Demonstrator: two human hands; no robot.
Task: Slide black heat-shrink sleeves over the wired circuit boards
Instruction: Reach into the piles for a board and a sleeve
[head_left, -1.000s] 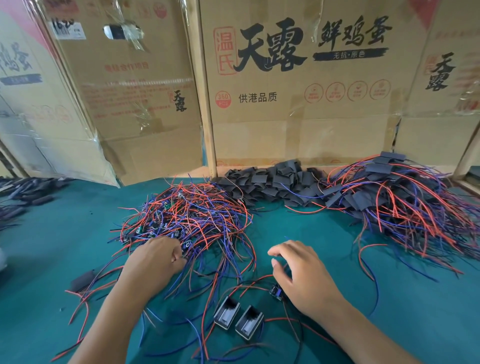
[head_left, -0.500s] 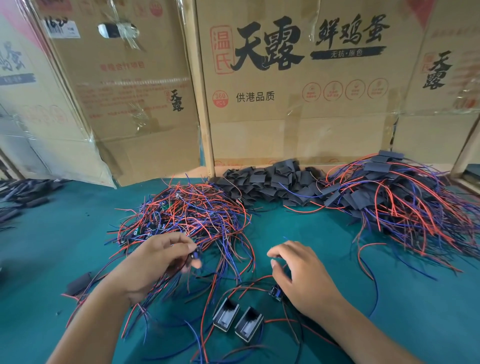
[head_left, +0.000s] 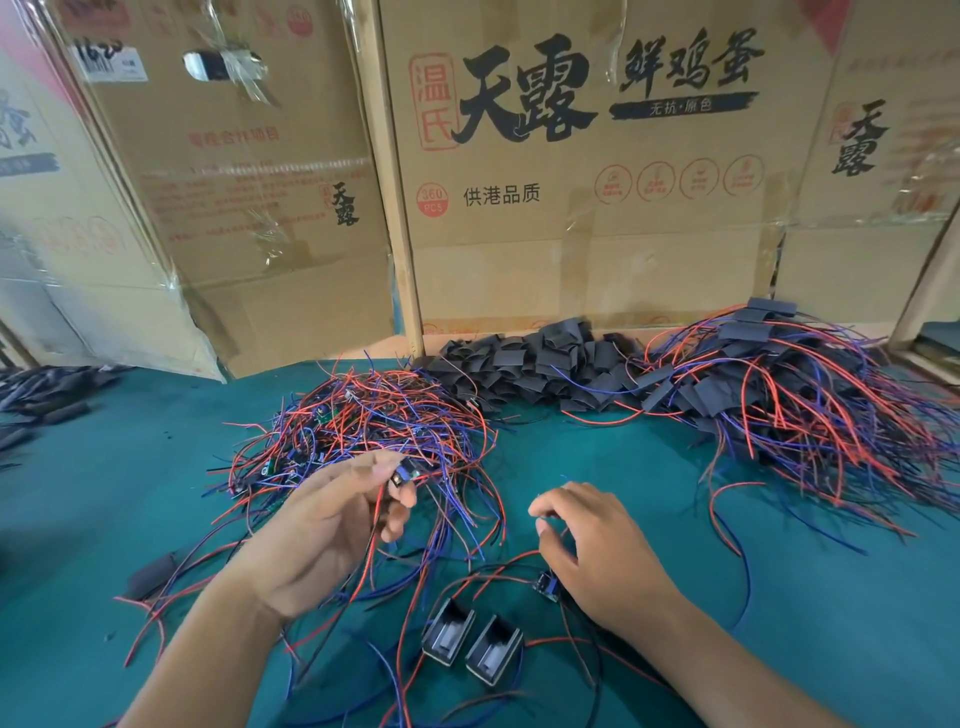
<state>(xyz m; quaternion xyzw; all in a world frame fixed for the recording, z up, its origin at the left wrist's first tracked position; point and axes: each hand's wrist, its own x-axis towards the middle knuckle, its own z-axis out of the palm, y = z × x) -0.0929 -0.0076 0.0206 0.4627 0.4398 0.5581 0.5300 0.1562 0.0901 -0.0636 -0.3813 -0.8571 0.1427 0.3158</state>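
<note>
Since the earlier frame we have lifted our left hand off the pile of unsleeved boards and turned it palm up; before, it was lying low among the wires. Now its thumb and fingers pinch one small circuit board, and the red and blue wires of this board hang down across the palm toward us.

Below and between both hands, two open black sleeves lie side by side on the green table, with their mouths turned away from us.

Our right hand rests on the table with curled fingers. It seems to press a second small board under it, but we cannot tell if it really grips it.

We judge that the held board lies above and to the left of the sleeves, while the right hand is nearer to them. The board's long axis is not clear from here. Farther back are the heap of loose sleeves and, at the right, the finished pile.
</note>
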